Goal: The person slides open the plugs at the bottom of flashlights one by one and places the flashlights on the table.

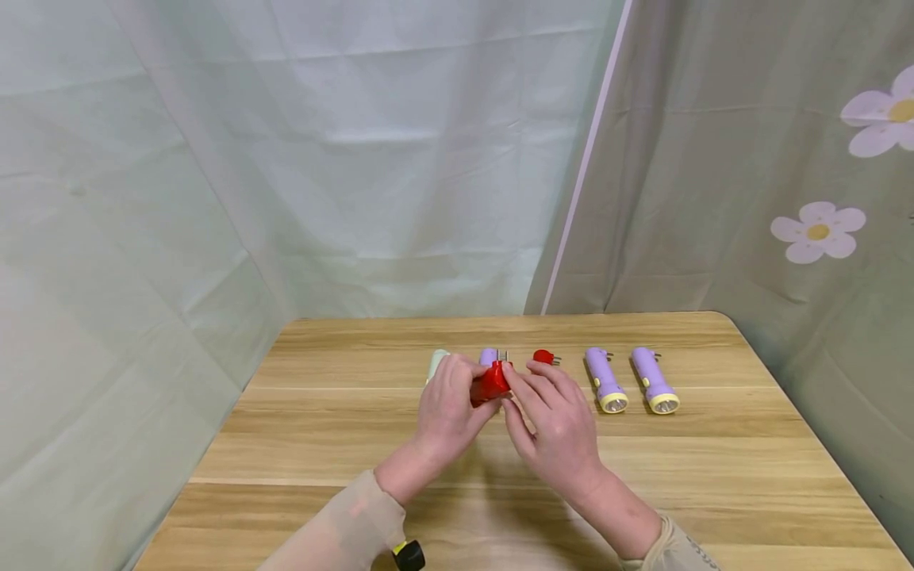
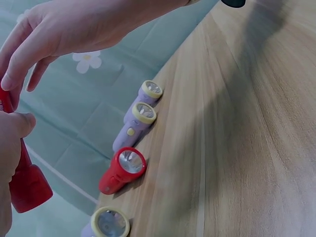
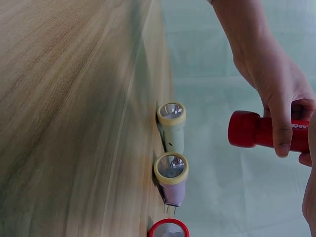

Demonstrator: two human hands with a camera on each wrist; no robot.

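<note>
Above the table, my left hand [image 1: 448, 404] grips a red flashlight [image 1: 491, 384] around its body. Two metal plug prongs [image 1: 503, 356] stick out of its tail end and point away from me. My right hand [image 1: 557, 420] pinches that tail end, index fingertip beside the prongs and thumb lower down. In the right wrist view, the flashlight's wide red head [image 3: 243, 129] juts out past the left hand [image 3: 281, 89]. Part of its body is hidden behind fingers in every view.
Toward the table's [image 1: 343, 444] back, several flashlights lie in a row: a mint green one [image 3: 173, 136], a purple one [image 3: 172, 190], a red one [image 2: 113, 179], and two more purple ones [image 1: 603, 377] to the right. Curtains [image 1: 428, 159] hang behind. A black rounded object [image 1: 409, 556] shows by the left sleeve.
</note>
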